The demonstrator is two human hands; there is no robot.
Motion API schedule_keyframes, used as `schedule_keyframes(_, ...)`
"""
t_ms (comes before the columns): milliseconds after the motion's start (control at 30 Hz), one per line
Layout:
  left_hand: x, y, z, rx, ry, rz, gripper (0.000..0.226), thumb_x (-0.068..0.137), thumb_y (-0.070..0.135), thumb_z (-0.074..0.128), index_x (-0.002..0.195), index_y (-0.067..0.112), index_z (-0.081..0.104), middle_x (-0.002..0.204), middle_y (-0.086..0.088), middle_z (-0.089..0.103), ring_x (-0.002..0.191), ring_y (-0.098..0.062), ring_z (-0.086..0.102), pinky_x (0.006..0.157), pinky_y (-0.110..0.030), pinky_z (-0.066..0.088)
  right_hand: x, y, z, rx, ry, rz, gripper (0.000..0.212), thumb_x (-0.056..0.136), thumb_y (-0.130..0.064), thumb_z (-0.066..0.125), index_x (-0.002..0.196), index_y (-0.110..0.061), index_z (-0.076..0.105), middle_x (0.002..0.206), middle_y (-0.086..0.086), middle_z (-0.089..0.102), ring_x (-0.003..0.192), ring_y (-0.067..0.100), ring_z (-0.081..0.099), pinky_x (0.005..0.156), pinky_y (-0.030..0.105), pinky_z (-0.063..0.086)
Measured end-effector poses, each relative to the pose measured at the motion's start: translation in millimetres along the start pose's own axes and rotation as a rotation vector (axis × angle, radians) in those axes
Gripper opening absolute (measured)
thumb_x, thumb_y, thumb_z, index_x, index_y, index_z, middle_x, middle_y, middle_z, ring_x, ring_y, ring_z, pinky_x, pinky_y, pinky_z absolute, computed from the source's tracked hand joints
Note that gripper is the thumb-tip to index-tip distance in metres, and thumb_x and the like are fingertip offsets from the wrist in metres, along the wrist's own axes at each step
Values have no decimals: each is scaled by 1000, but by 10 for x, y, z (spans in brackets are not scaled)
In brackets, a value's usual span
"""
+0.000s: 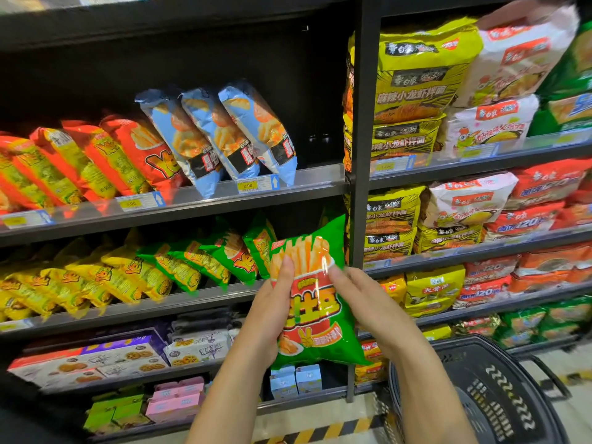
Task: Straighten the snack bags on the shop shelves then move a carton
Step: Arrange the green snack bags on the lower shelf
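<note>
A green snack bag printed with fries is held upright in front of the second shelf, near the black upright post. My left hand grips its left edge, thumb on the front. My right hand holds its right edge, fingers lying across the front. More green bags lean in a row on that shelf to the left, then yellow bags. On the shelf above stand blue bags and red bags, all tilted left.
The black post splits the shelving; noodle multipacks fill the right bay. Biscuit packs and small cartons sit on the lower shelves. A black shopping basket stands at the lower right on the floor.
</note>
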State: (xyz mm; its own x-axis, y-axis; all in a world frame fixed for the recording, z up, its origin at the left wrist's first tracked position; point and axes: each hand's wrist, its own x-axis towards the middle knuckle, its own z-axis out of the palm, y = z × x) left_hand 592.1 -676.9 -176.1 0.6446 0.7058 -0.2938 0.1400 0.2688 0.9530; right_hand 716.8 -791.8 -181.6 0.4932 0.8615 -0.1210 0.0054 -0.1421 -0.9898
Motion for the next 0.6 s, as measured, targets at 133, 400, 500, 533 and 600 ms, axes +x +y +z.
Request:
schedule_keyframes(133,33,-12,-3,121,16,136,71,70,89,64,127,46,60,120,8,78,105,-16,77,97,-49,60,-8,79,-70,31,-11,-13,62,77,-55,80,131,-30,59,117,-7,78,105,15,76,99,48,59)
schedule_keyframes(400,42,-35,-176,346,-193,325,52,88,7,82,129,25,55,112,17,78,104,-4,74,84,-19,58,-4,223,-308,-25,115,-179,62,70,-7,94,123,-23,67,113,-5,79,109,16,74,93,36,59)
schedule_keyframes(500,90,-57,-233,414,-206,333,56,84,-6,82,126,21,57,103,13,79,101,-10,76,83,-21,59,11,232,-307,-43,111,-291,66,72,2,92,129,-19,65,117,-1,77,112,16,73,92,33,60)
schedule_keyframes(533,103,-55,-252,434,-197,338,58,83,-1,85,130,21,58,106,9,79,105,-15,76,88,-27,59,16,233,-308,-50,117,-306,65,74,6,89,128,-20,64,115,-2,76,110,16,72,89,30,60)
schedule_keyframes(600,123,-54,-289,462,-202,353,62,81,10,89,135,20,60,113,2,78,111,-19,74,96,-35,58,12,224,-298,-53,115,-328,65,76,13,84,128,-20,62,113,-4,74,109,16,71,84,27,60)
